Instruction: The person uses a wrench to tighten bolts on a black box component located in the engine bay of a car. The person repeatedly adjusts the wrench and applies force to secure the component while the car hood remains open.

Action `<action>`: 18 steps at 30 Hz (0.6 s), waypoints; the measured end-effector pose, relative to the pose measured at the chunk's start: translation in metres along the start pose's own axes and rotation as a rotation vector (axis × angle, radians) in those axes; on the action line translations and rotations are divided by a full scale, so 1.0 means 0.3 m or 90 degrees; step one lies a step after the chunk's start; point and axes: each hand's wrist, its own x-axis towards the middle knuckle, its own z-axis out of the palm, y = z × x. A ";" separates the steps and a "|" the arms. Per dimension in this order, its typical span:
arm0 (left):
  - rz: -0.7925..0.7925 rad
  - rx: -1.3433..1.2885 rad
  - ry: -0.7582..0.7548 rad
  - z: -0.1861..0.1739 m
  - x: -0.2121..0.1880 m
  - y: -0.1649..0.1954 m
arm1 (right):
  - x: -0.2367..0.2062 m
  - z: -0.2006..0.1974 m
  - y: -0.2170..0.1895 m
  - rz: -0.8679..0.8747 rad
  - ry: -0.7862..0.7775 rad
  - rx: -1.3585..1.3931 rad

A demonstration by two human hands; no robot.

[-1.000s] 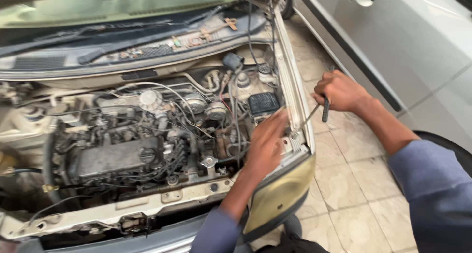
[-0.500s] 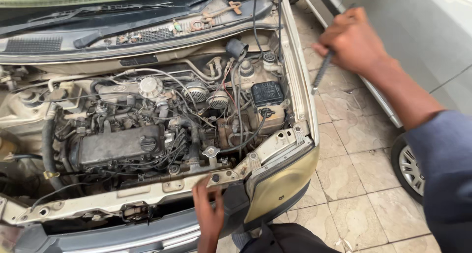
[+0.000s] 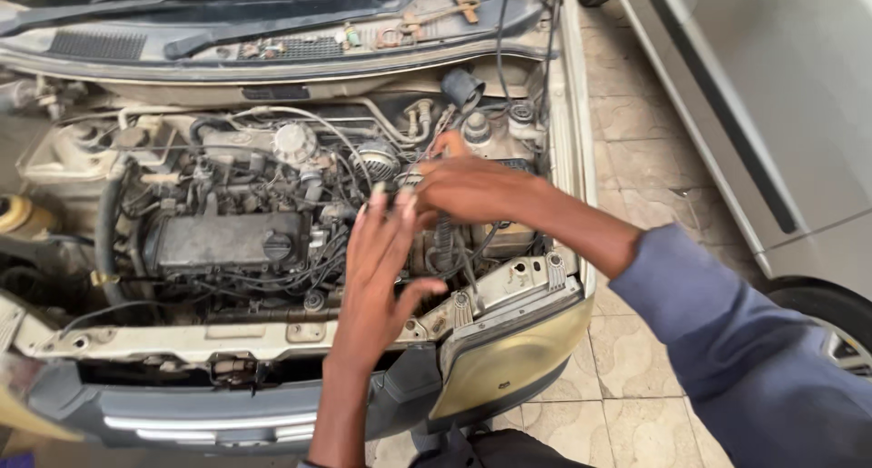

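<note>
Your left hand (image 3: 381, 268) hangs over the open engine bay (image 3: 272, 223) with its fingers (image 3: 374, 215) spread and nothing in them, palm turned toward the tangle of wires and hoses near the middle. Your right hand (image 3: 472, 188) reaches in from the right, its fingers curled down near the battery (image 3: 509, 236) and the coiled black cable (image 3: 443, 232) just beside it. Whether they grip that cable or a tool, you cannot tell from here, since the knuckles hide the fingertips.

The work sits at the right side of the bay, between the dark engine cover (image 3: 222, 241) and the headlight (image 3: 504, 359).

The risks, as I judge them: metal held in that right hand could bridge the battery terminals or touch the body panel and spark. Your blue sleeve (image 3: 727, 341) drapes over the fender edge and could snag on the bracket behind the headlight. The open left hand is close to thin wires that a careless pull could unplug. Loose tools resting on the cowl (image 3: 436, 18) near the wipers could slide down into the bay if the car is jolted.
</note>
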 end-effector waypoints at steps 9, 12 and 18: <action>0.024 -0.009 0.064 -0.020 0.054 -0.047 | 0.169 0.168 -0.048 -0.071 0.151 0.252; 0.003 -0.008 0.119 0.006 0.059 -0.118 | 0.140 0.316 -0.141 0.035 0.367 0.516; -0.101 0.117 -0.002 0.041 0.125 -0.316 | -0.127 0.555 -0.312 0.370 0.019 0.898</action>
